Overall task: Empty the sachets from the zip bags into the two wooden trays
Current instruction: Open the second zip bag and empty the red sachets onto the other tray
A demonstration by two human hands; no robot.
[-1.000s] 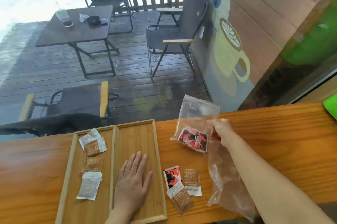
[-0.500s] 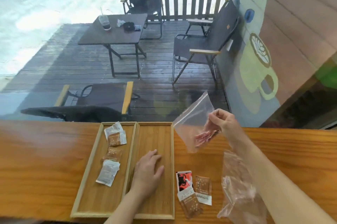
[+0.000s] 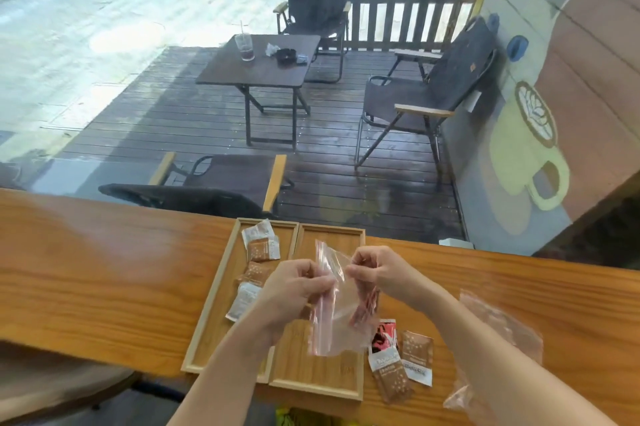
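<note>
Two wooden trays lie side by side on the counter. The left tray holds several brown and white sachets. The right tray shows no sachets where it is visible. Above the right tray I hold a clear zip bag with red sachets inside. My left hand pinches its top edge on the left, and my right hand pinches it on the right. Three loose sachets lie on the counter just right of the trays.
A second crumpled zip bag lies on the counter at the right, under my right forearm. The wooden counter ends at a window. Outside are a dark table and folding chairs on a deck.
My left hand left the right tray and came up to grip the bag. My right hand carried the bag leftward until it hung over the right tray. The view tilted up.
</note>
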